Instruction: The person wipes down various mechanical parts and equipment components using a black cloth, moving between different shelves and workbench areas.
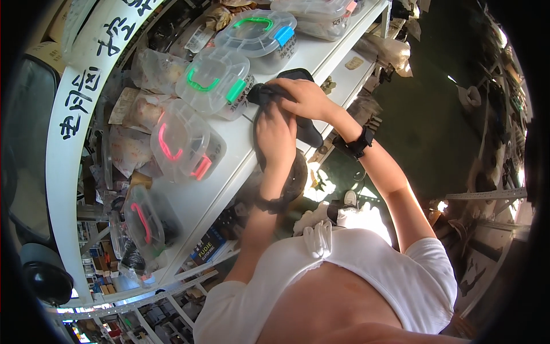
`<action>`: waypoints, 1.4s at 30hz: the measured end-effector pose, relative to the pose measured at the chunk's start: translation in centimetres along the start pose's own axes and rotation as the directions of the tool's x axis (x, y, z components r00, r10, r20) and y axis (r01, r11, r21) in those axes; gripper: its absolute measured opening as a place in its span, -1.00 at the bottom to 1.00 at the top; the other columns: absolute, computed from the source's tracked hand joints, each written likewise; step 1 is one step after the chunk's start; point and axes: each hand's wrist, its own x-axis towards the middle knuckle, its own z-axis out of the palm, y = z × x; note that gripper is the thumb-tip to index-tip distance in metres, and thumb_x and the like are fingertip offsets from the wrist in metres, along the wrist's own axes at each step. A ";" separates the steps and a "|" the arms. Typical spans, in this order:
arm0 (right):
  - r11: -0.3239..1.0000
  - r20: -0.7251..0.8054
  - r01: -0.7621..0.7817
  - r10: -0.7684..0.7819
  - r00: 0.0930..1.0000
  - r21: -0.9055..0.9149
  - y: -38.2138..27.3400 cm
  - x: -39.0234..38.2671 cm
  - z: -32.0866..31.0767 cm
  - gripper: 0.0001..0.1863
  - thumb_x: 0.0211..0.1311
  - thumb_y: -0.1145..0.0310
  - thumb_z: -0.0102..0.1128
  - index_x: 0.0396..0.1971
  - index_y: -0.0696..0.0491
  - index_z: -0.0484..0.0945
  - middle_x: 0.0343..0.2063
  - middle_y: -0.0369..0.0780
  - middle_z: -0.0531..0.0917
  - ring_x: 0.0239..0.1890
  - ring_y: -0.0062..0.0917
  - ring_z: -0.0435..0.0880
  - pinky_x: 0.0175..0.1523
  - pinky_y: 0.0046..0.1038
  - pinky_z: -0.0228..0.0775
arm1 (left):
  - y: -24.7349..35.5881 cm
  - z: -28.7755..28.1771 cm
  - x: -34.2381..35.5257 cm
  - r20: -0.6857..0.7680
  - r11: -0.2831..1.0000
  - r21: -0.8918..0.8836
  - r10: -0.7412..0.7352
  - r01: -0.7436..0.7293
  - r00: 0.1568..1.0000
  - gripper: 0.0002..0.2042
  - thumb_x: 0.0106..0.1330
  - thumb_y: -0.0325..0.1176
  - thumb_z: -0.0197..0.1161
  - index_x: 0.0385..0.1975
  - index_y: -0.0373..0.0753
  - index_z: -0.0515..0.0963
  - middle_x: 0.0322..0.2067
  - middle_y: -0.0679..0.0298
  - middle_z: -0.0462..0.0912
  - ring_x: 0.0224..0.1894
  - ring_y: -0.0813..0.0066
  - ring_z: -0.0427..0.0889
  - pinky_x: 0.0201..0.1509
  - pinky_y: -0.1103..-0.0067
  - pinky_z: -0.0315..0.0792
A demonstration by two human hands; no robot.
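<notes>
A black, flat, pouch-like fabric item is held at the edge of the white tabletop. The left hand presses down on it while the right hand pinches its bunched top beside the clear green-latched box. A firm, steady grip is judged best.

Black cloth, soft and crumpled, bunched at white shelf edge beside clear box with green handle; below it, black flat curved piece, tilted, overhanging the shelf front.
</notes>
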 end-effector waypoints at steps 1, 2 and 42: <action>0.999 0.032 -0.008 0.007 0.999 0.031 -0.2 0.2 -0.1 -0.49 -0.08 0.28 -0.03 -0.01 0.02 0.31 -0.22 -0.10 0.52 -0.20 -0.20 0.48 -0.11 -0.34 0.33 | -0.1 -0.3 -0.2 0.062 0.998 -0.035 -0.041 0.044 0.997 -0.53 0.09 -0.27 0.16 -0.05 -0.39 0.27 -0.15 0.05 0.46 -0.09 0.16 0.42 -0.02 0.42 0.28; 0.998 0.066 -0.016 0.012 0.998 0.061 -0.3 0.3 0.0 -0.47 -0.11 0.27 -0.02 -0.01 0.00 0.31 -0.24 -0.11 0.53 -0.23 -0.20 0.48 -0.13 -0.33 0.33 | -0.3 -0.4 -0.5 0.031 0.997 -0.029 -0.070 0.071 0.997 -0.53 0.07 -0.26 0.18 -0.06 -0.38 0.28 -0.21 0.02 0.49 -0.13 0.12 0.42 -0.02 0.40 0.27; 0.965 0.038 -0.027 0.038 0.999 -0.260 0.2 3.0 4.4 -0.41 0.07 0.10 -0.11 -0.02 0.27 0.29 -0.01 0.03 0.40 0.10 -0.17 0.30 0.20 -0.36 0.07 | -1.0 -1.5 1.3 0.161 0.977 0.122 -0.191 0.173 0.968 -0.39 0.05 -0.10 0.13 0.03 -0.40 0.23 -0.15 -0.12 0.44 -0.18 0.07 0.39 -0.06 0.36 0.28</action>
